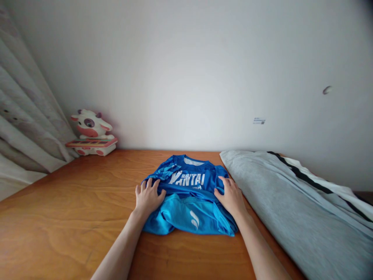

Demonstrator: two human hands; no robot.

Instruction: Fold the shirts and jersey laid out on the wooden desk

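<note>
A blue T-shirt (190, 173) with white lettering lies on the wooden surface, its white inner collar facing the wall. Its lighter blue lower part (183, 214), marked with a white logo, is bunched and folded nearest me. My left hand (148, 196) rests on the shirt's left edge, fingers spread and thumb pointing inward. On the right edge lies my right hand (230, 194), its fingers likewise apart and touching the fabric. Neither hand shows a closed grip on the cloth.
A grey fabric item (291, 206) with black and white parts lies along the right side. At the back left stands a cow-shaped toy keyboard (93, 134) beside a pale curtain (26, 109). The white wall (186, 77) rises behind the wooden surface (72, 206).
</note>
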